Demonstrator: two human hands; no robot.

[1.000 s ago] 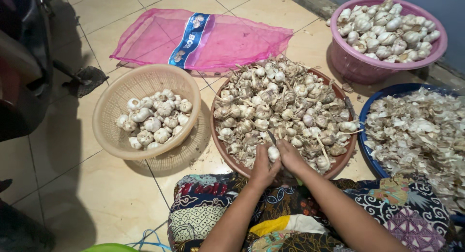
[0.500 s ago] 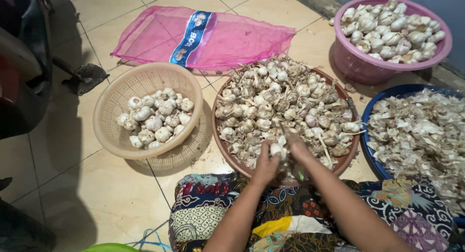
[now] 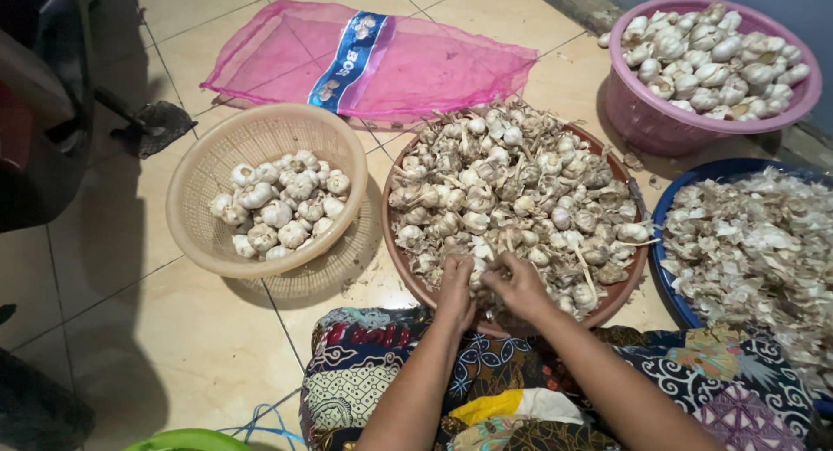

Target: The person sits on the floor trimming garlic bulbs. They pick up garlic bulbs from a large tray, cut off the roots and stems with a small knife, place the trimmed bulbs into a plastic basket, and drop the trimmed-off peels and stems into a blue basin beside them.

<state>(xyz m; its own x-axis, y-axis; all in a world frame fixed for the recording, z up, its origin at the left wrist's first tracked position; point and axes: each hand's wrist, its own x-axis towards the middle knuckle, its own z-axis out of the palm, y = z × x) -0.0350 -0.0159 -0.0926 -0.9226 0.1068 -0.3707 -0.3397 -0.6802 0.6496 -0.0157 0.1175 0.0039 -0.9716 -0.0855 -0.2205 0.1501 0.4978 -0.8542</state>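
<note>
Head camera looks down at your two hands meeting at the near edge of a round brown tray (image 3: 397,258) heaped with unpeeled garlic bulbs: your left hand (image 3: 455,286) and right hand (image 3: 519,286) are closed together, pinching one garlic bulb (image 3: 479,276) between their fingertips. To your left on the tiled floor (image 3: 130,330) sits a beige woven basket (image 3: 208,169) of cleaned white garlic, with a pink mesh sack (image 3: 434,65) beyond it. To your right are a blue basin (image 3: 672,204) of papery skins and a pink basin (image 3: 642,113) of garlic.

Pink mesh sack (image 3: 373,61), beige basket (image 3: 208,169), pink tub (image 3: 642,121), blue basin (image 3: 672,204), batik-patterned skirt (image 3: 382,364)
</note>
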